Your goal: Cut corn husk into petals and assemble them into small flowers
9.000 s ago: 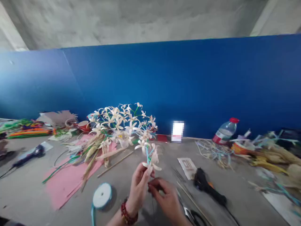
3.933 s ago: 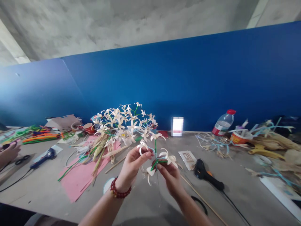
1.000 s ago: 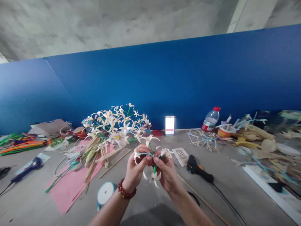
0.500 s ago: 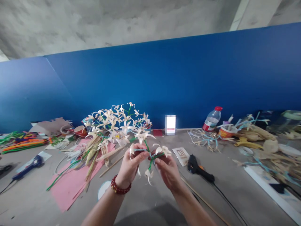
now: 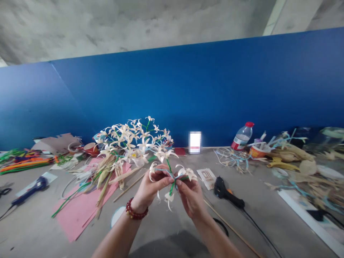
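Note:
Above the grey table, my left hand [image 5: 157, 184] and my right hand [image 5: 190, 193] meet at the middle of an artificial flower stem [image 5: 171, 187]. Its stalk is wrapped in green, and white curled-petal flowers spread from it at the top, both sides and bottom. The fingers of each hand are pinched on the branching point, where a strip of pale blue also shows. My left wrist wears a dark red bead bracelet [image 5: 136, 209]. Just behind stands a large bunch of similar white flowers [image 5: 129, 138]. The fingertips partly cover the joint of the stem.
Pink paper [image 5: 71, 222] with dried husks lies at left, beyond it a blue glue gun [image 5: 34, 188]. To the right are a black glue gun [image 5: 228, 193] with its cord, a thin stick [image 5: 231, 227], a red-capped bottle [image 5: 242, 137] and a paper cup [image 5: 259, 150]. A blue partition [image 5: 188, 89] stands behind.
My fingers have closed in slightly around the stem's joint, and the left flower has shifted a little up and to the right. The rest stays as it was.

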`<state>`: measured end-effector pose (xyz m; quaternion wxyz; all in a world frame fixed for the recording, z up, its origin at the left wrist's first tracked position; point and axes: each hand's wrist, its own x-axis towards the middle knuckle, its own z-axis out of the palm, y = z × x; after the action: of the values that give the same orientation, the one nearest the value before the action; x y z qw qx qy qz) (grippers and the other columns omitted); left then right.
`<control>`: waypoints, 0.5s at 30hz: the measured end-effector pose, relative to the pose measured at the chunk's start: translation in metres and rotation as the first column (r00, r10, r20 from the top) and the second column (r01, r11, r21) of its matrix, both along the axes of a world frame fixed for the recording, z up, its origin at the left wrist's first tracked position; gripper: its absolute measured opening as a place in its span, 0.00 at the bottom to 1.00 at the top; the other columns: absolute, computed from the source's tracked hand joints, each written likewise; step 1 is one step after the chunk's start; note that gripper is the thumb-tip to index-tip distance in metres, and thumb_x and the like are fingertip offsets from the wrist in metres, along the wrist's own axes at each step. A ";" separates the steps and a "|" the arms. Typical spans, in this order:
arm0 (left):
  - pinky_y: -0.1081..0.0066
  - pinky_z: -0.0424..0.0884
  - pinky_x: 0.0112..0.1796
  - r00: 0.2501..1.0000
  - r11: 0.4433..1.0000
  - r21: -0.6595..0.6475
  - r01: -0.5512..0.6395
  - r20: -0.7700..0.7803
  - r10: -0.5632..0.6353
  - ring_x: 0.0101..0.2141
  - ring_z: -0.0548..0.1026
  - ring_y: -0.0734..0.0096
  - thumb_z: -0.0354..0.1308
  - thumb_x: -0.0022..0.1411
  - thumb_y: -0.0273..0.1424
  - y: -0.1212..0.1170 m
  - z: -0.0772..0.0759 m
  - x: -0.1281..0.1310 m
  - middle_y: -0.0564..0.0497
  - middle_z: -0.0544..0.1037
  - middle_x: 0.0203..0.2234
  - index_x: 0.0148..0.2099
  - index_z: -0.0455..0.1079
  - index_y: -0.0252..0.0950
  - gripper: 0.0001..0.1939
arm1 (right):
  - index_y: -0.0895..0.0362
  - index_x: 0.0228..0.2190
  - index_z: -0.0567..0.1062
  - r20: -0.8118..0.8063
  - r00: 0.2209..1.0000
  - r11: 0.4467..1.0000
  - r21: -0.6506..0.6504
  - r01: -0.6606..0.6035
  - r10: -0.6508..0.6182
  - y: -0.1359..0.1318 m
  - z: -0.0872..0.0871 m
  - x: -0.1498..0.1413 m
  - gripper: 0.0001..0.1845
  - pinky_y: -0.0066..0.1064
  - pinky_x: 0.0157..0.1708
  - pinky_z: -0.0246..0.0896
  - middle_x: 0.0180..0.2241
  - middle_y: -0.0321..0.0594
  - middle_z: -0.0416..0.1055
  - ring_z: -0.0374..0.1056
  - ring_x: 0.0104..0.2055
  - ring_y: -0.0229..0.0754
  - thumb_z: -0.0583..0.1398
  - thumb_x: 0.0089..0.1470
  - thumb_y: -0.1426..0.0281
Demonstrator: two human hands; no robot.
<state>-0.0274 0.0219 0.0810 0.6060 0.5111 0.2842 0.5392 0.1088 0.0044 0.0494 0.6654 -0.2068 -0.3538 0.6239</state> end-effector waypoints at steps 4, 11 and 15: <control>0.73 0.70 0.37 0.999 0.999 0.023 -0.030 0.012 0.030 0.34 0.73 0.71 0.71 0.49 0.28 0.001 0.000 -0.003 0.51 0.75 0.31 0.30 0.75 0.33 0.08 | 0.52 0.33 0.82 0.002 1.000 1.000 -0.007 -0.027 0.027 -0.001 0.001 0.000 0.11 0.33 0.46 0.65 0.32 0.38 0.79 0.73 0.39 0.43 0.72 0.44 0.66; 0.75 0.69 0.36 0.987 0.997 -0.063 -0.049 0.152 0.058 0.32 0.72 0.73 0.71 0.49 0.31 -0.004 -0.007 0.006 0.51 0.74 0.30 0.31 0.76 0.34 0.08 | 0.53 0.26 0.81 -0.058 0.994 0.996 -0.021 0.087 -0.088 -0.002 0.002 -0.003 0.08 0.28 0.38 0.66 0.28 0.34 0.76 0.71 0.32 0.38 0.73 0.40 0.67; 0.74 0.68 0.42 0.978 0.989 0.035 -0.140 0.163 0.133 0.38 0.72 0.70 0.69 0.50 0.30 -0.010 -0.028 0.018 0.51 0.73 0.35 0.35 0.76 0.36 0.09 | 0.55 0.26 0.80 -0.027 0.983 0.983 -0.013 0.183 -0.184 -0.001 0.001 -0.006 0.08 0.29 0.39 0.67 0.29 0.35 0.75 0.71 0.34 0.40 0.72 0.42 0.68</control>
<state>-0.0092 0.0115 0.0530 0.5764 0.4592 0.2563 0.6255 0.1024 0.0037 0.0502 0.7239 -0.2333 -0.3204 0.5647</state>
